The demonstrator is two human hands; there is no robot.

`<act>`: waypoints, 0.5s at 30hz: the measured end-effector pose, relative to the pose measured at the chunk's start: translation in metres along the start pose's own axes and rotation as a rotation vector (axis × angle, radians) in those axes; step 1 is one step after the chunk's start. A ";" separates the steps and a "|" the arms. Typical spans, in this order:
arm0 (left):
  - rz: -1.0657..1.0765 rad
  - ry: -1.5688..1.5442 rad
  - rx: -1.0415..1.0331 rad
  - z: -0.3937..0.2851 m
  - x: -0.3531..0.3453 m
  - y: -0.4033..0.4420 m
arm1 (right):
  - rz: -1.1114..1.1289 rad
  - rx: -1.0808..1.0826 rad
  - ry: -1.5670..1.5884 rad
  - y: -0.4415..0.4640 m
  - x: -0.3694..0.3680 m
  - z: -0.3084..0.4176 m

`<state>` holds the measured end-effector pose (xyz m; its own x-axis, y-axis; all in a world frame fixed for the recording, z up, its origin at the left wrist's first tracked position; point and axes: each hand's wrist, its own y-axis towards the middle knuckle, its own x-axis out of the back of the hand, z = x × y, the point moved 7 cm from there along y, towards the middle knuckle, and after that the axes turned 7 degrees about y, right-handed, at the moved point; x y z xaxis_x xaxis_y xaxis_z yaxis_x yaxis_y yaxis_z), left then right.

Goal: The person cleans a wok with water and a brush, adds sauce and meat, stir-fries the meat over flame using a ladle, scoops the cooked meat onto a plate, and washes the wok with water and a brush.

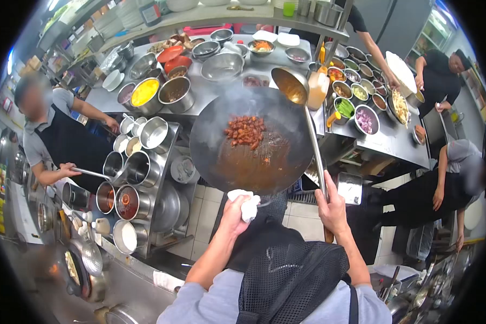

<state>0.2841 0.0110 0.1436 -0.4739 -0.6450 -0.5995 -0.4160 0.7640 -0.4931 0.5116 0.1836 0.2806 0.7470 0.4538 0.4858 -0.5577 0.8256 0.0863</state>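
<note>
Steam rises from a large dark wok (210, 146) in front of me, tilted so that its inside shows. Browned diced meat (245, 131) lies in its upper part, with brown sauce pooled lower down. My left hand (235, 216) is closed on the wok's near edge through a folded white cloth (246, 206). In my right hand (333, 208) is the long handle of a ladle (291, 86), whose bowl is raised beyond the wok's upper right rim. That bowl is coated with brown sauce inside.
Metal pots (136, 168) of sauces crowd a rack at left, where a co-worker (65, 135) holds a ladle. Bowls of chopped vegetables (367, 120) and a sauce bottle (319, 89) stand right. More people work at right. Mixing bowls (222, 67) sit on the counter behind the wok.
</note>
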 end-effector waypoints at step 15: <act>0.046 0.005 -0.012 0.038 -0.008 0.050 | -0.012 0.024 0.024 0.029 0.027 0.024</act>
<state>0.2969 0.0550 0.1000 -0.4971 -0.6090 -0.6181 -0.4026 0.7929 -0.4574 0.5068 0.2114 0.3167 0.7621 0.4523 0.4633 -0.5568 0.8230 0.1125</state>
